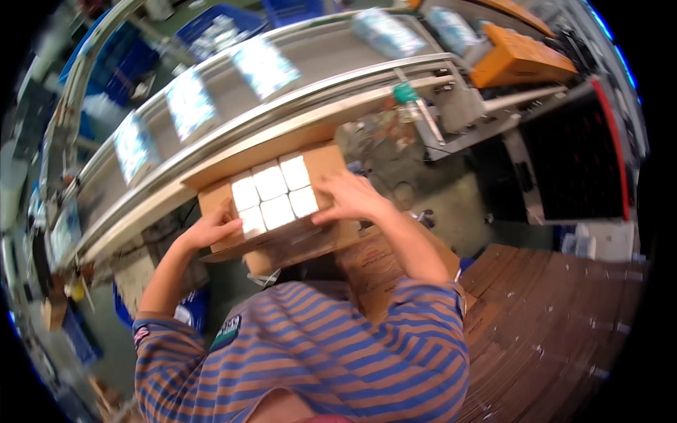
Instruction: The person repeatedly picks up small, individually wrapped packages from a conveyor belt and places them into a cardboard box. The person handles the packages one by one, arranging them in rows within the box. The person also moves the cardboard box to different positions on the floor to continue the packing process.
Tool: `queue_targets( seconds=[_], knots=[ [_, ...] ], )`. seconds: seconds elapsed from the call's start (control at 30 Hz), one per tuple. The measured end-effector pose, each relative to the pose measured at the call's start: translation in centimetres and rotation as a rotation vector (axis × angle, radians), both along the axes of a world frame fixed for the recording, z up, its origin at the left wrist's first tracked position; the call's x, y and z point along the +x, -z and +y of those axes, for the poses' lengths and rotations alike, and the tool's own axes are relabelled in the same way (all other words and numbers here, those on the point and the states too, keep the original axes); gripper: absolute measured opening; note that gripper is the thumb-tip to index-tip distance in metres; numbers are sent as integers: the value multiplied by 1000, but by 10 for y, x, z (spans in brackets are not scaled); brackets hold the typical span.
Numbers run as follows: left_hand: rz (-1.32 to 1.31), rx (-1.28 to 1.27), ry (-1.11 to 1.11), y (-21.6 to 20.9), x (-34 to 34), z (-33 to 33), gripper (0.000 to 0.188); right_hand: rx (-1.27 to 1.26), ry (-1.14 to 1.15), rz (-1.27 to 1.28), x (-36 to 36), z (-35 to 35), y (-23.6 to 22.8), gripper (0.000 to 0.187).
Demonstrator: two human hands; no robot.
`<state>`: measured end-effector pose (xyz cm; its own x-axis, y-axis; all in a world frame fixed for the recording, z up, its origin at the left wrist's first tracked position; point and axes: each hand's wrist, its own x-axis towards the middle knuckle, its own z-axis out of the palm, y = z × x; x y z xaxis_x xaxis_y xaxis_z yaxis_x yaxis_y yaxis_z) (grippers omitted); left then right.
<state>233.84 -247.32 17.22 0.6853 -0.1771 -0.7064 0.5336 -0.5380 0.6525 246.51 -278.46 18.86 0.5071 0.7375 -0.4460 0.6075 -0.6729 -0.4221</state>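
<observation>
An open cardboard box (326, 158) stands in front of me beside the conveyor, slightly tilted in the view. Several white square-topped packs (271, 181) fill its middle in two rows, their tops overexposed. My left hand (214, 227) is closed on the box's left near edge, the thumb lying by the nearest left pack. On the right side, my right hand (351, 197) grips the box's wall or flap, thumb and fingers on either side of it. Some fingertips of both hands are hidden by cardboard or blurred.
Beyond the box runs a conveyor (317, 60) carrying several shiny white-blue packs (264, 67). An orange carton (520, 58) sits at the far right, above a dark red-edged panel (575, 155). Stacked flat cardboard (550, 324) lies near right. Blue crates (220, 28) stand at the back.
</observation>
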Motion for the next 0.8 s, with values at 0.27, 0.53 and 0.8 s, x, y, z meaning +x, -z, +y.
queue_targets(
  seconds=[0.27, 0.53, 0.8],
  knots=[
    [-1201, 846, 105, 30, 21, -23, 104, 617, 669, -330, 8, -13, 118, 94],
    [-1055, 550, -39, 85, -29, -17, 57, 379, 1121, -237, -30, -26, 140, 75],
    [-580, -706, -939, 114, 21, -99, 87, 308, 1154, -216, 21, -90, 154, 63]
  ],
)
